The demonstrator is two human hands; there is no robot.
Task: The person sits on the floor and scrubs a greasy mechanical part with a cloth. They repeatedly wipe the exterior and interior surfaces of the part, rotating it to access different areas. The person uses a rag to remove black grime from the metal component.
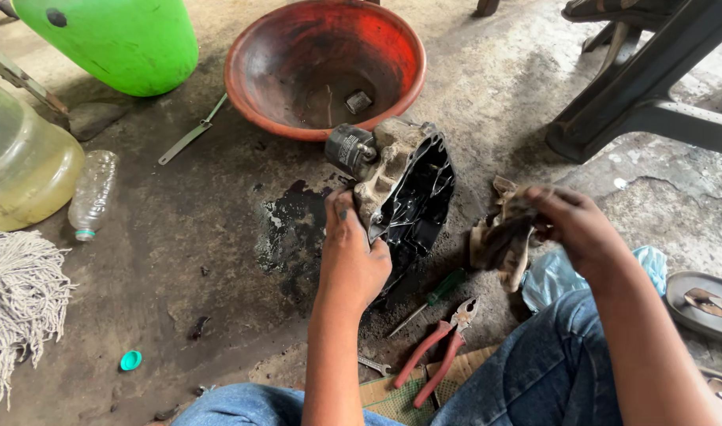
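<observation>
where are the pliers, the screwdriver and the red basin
pliers (pixel 444 347), head view, on the red handles
screwdriver (pixel 446 286), head view, on its green handle
red basin (pixel 246 47), head view, on its left rim

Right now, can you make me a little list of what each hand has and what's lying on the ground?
left hand: grips greasy engine cover, held upright
right hand: holds dirty rag
behind: red basin
near knees: red-handled pliers, green-handled screwdriver
floor: dark oil patch
far left: clear bottle, mop

This is a rough repair workshop on an oil-stained concrete floor (pixel 179 237). Red-handled steel pliers (pixel 440 351), a green-handled screwdriver (pixel 433 300) and a greasy red plastic basin (pixel 325 67) lie about.
</observation>
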